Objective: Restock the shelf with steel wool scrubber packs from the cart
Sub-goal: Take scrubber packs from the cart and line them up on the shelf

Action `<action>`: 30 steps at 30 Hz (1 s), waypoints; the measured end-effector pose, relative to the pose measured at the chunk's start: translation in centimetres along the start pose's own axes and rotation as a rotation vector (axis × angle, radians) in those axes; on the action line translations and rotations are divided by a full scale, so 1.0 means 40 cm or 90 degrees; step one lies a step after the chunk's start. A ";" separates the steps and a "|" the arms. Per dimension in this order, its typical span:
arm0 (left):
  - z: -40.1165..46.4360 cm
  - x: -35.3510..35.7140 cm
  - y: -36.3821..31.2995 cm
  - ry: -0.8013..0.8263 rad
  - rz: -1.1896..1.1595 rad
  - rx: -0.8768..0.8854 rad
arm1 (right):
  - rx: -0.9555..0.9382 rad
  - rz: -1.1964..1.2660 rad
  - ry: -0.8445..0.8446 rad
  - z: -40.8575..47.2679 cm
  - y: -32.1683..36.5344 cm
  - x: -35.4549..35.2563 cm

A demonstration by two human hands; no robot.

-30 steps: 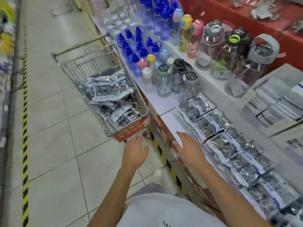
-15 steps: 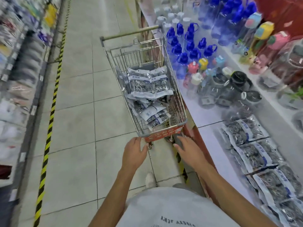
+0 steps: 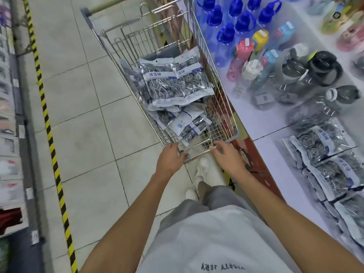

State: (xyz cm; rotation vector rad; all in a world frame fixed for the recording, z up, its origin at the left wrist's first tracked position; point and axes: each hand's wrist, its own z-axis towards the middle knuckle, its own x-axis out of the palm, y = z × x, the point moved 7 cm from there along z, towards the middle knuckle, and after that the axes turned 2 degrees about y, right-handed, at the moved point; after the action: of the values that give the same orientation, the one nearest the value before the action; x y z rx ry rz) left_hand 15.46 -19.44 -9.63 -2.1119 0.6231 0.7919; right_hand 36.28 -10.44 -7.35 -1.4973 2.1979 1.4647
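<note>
A wire shopping cart (image 3: 134, 40) stands in the aisle against the shelf. It holds a heap of silver steel wool scrubber packs (image 3: 173, 83) with blue-and-white labels. My left hand (image 3: 170, 158) grips the cart's near rim, fingers curled over the wire. My right hand (image 3: 226, 154) holds the same rim at its right corner. More scrubber packs (image 3: 319, 140) lie in a row on the white shelf top (image 3: 271, 154) to my right.
Blue-capped water bottles (image 3: 236, 20) and dark-lidded jars (image 3: 315, 69) crowd the shelf beyond the packs. My white shoes (image 3: 202, 168) are just behind the cart. Yellow-black tape (image 3: 49, 125) runs along the tiled floor beside blurred shelving (image 3: 9, 134) on the left.
Both hands went from hovering behind the cart to gripping its near rim. The cart now sits closer and more in line with me, and the view has tilted down.
</note>
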 end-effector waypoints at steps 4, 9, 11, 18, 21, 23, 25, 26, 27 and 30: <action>0.126 -0.004 0.012 0.019 -0.033 -0.066 | 0.069 0.093 0.031 0.124 -0.006 -0.002; 0.315 0.021 0.018 0.051 -0.027 -0.090 | 0.170 0.161 0.071 0.304 -0.035 0.012; 0.387 0.040 0.029 0.057 -0.013 -0.096 | 0.218 0.196 0.081 0.367 -0.060 0.035; 0.627 0.156 0.135 0.082 -0.017 -0.124 | 0.405 0.449 0.060 0.577 -0.179 0.203; 0.698 0.192 0.197 0.071 0.027 -0.112 | 0.437 0.464 0.091 0.666 -0.210 0.299; 0.735 0.212 0.225 0.066 0.064 -0.071 | 0.468 0.494 0.081 0.714 -0.226 0.343; 0.758 0.231 0.249 0.060 0.087 -0.046 | 0.491 0.544 0.048 0.754 -0.240 0.372; 0.766 0.240 0.260 0.057 0.095 -0.044 | 0.497 0.558 0.036 0.770 -0.244 0.382; 0.770 0.248 0.268 0.056 0.106 -0.047 | 0.500 0.566 0.030 0.786 -0.246 0.390; 0.777 0.263 0.273 0.043 0.137 -0.040 | 0.518 0.584 0.011 0.825 -0.245 0.407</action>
State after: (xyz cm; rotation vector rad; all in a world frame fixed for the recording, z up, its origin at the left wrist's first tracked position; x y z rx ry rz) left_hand 5.43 -2.54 -38.08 -2.1600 0.8831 0.8701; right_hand 22.31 3.01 -40.12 -0.2336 3.0678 0.4252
